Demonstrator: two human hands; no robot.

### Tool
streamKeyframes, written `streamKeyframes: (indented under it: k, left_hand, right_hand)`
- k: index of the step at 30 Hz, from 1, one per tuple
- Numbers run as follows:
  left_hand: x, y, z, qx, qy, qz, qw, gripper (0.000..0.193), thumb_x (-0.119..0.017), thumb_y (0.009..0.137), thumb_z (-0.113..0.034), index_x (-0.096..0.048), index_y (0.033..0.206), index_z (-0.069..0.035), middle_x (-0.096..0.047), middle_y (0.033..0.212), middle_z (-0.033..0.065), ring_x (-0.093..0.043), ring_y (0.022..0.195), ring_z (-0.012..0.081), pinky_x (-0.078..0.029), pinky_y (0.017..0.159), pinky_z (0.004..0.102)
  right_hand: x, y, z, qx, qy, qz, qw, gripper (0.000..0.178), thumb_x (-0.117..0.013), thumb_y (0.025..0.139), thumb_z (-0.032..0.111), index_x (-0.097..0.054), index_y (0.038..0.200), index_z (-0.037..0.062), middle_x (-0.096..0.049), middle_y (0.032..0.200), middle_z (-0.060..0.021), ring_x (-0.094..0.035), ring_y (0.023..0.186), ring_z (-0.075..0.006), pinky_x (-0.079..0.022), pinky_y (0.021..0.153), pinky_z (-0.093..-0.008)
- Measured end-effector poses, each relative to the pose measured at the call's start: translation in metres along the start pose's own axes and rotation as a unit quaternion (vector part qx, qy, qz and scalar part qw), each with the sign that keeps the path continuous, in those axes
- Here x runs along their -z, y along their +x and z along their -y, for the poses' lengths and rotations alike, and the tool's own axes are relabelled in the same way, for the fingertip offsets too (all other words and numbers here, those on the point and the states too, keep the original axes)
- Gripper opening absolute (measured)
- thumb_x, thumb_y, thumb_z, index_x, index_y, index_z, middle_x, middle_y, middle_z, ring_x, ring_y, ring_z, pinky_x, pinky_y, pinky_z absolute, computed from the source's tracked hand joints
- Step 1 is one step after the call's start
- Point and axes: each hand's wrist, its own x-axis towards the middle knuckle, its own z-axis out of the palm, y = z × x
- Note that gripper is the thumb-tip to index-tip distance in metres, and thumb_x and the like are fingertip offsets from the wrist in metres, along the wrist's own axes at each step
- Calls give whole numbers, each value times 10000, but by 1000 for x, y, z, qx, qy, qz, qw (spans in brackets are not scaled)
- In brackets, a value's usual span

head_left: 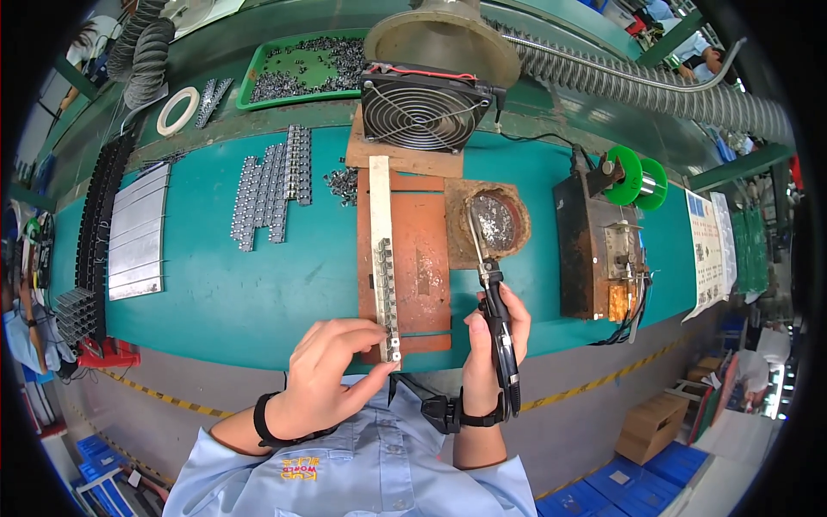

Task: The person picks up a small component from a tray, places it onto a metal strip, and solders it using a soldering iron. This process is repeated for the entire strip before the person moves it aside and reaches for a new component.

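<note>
My right hand [494, 345] is wrapped round a black soldering gun [500, 330]. The gun's thin tip reaches over the rim of a round, rusty dish [514, 220] with silvery scraps in it. My left hand [332, 362] pinches the near end of a long white strip [380, 196], thumb on one side and fingertips on the other. A row of small metal parts [385, 280] lines the near half of that strip, which lies lengthwise on a reddish-brown board [422, 258]. The fingertips partly hide the last parts in the row.
A black fan [426, 112] stands behind the board, below a metal exhaust hood [439, 39]. At right is a dark metal box [586, 250] with a green solder spool [633, 177]. Farther left lie rows of metal parts [263, 194], a silver plate [139, 228] and a green tray [297, 99].
</note>
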Motion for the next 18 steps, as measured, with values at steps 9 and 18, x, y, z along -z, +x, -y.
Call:
streamKeyframes:
  k: [9,18]
  left_hand:
    - [14,30,-10,31,-46,-77,995,324,-728,626,-67,-536,885,-30,-592,795,67,-551,633,159,-421,594,269]
    - [22,37,-12,34,-41,-45,998,308,-688,673,-50,-499,909,5,-582,837,111,-565,676,153,-445,618,252]
  right_hand:
    - [4,-2,-2,14,-13,9,1000,408,-547,778,54,-422,1164,4,-518,1006,-122,-507,749,-119,-427,718,-243]
    - [2,-2,1,21,-20,10,1000,390,-550,775,39,-440,1148,4,-527,981,-106,-510,748,-117,-429,715,-241]
